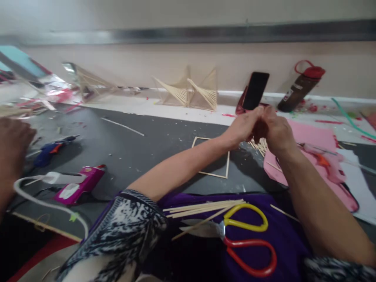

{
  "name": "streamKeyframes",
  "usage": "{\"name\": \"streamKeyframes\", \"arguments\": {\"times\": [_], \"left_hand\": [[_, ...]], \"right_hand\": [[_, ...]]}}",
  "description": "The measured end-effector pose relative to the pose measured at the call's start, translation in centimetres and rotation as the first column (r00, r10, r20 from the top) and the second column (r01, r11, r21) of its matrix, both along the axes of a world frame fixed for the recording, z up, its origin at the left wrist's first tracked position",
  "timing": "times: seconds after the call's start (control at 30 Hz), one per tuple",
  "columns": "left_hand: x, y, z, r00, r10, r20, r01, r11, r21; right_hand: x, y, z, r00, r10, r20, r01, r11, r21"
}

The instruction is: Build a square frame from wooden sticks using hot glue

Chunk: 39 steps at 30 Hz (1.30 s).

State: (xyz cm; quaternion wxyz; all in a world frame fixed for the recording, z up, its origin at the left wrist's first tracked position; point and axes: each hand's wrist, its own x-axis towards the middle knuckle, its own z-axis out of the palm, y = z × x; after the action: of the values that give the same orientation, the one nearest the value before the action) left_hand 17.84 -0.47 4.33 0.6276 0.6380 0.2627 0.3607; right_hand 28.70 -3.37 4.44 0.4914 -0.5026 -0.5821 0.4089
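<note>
Above the table, my left hand (pixel 245 124) and my right hand (pixel 276 127) meet with fingers curled in. Whatever they grip, if anything, is hidden by the fingers. Just below them lie loose thin wooden sticks (pixel 258 146). A square frame of sticks (pixel 227 164) lies flat on the grey table, partly covered by my left forearm. On the purple cloth at my lap rest scissors (pixel 225 229) with one yellow and one red handle, and several wooden sticks (pixel 199 207) beside them. One stick crosses the scissor blades.
A pink glue gun (pixel 329 162) lies on pink sheets at right. Behind my hands stand a phone (pixel 256 91) and a bottle (pixel 299 88). Stick models (pixel 188 92) line the wall. At left are a power strip (pixel 78 186), a blue glue gun (pixel 51 152) and another person's hand (pixel 13 145).
</note>
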Motion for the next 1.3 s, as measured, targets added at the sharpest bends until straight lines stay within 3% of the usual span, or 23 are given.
{"name": "streamKeyframes", "arguments": {"times": [0.1, 0.17, 0.3, 0.47, 0.63, 0.8, 0.9, 0.97, 1.1, 1.3], "left_hand": [[-0.2, 0.6, 0.5, 1.0, 0.018, 0.0, -0.018, 0.996, 0.088], [-0.5, 0.6, 0.6, 0.994, 0.058, -0.098, -0.048, 0.994, 0.098], [-1.9, -0.1, 0.0, 0.941, 0.081, -0.328, -0.033, 0.988, 0.148], [-5.2, -1.0, -0.4, 0.884, 0.168, -0.436, -0.042, 0.958, 0.284], [-9.6, -2.1, 0.1, 0.849, 0.229, -0.476, -0.115, 0.96, 0.257], [-14.1, -2.1, -0.3, 0.768, 0.398, -0.502, -0.269, 0.912, 0.311], [-16.1, -1.7, -1.2, 0.691, 0.554, -0.463, -0.238, 0.78, 0.578], [-17.0, -1.4, -2.2, 0.642, 0.609, -0.466, -0.187, 0.714, 0.675], [-17.9, -1.1, -4.4, 0.587, 0.612, -0.531, -0.162, 0.731, 0.663], [-19.0, -1.1, -6.5, 0.616, 0.597, -0.513, -0.216, 0.755, 0.619]], "right_hand": [[1.4, 0.4, 0.6, 0.984, -0.078, 0.158, 0.075, 0.997, 0.026], [2.3, 0.5, 0.8, 0.954, -0.155, 0.257, 0.132, 0.986, 0.104], [4.2, 0.7, 0.6, 0.839, -0.371, 0.398, 0.248, 0.912, 0.326], [5.2, 0.9, 0.2, 0.751, -0.366, 0.549, 0.222, 0.924, 0.312], [4.7, 0.9, 0.4, 0.681, -0.409, 0.608, 0.228, 0.907, 0.354], [3.7, 1.3, -0.4, 0.695, -0.342, 0.632, 0.18, 0.934, 0.308], [2.9, 1.6, -1.4, 0.713, -0.257, 0.652, 0.101, 0.958, 0.268], [2.4, 1.7, -2.0, 0.707, -0.21, 0.675, 0.05, 0.968, 0.248], [1.7, 1.6, -2.9, 0.711, -0.116, 0.694, -0.041, 0.978, 0.206], [1.3, 2.0, -4.2, 0.69, -0.053, 0.722, -0.023, 0.995, 0.096]]}}
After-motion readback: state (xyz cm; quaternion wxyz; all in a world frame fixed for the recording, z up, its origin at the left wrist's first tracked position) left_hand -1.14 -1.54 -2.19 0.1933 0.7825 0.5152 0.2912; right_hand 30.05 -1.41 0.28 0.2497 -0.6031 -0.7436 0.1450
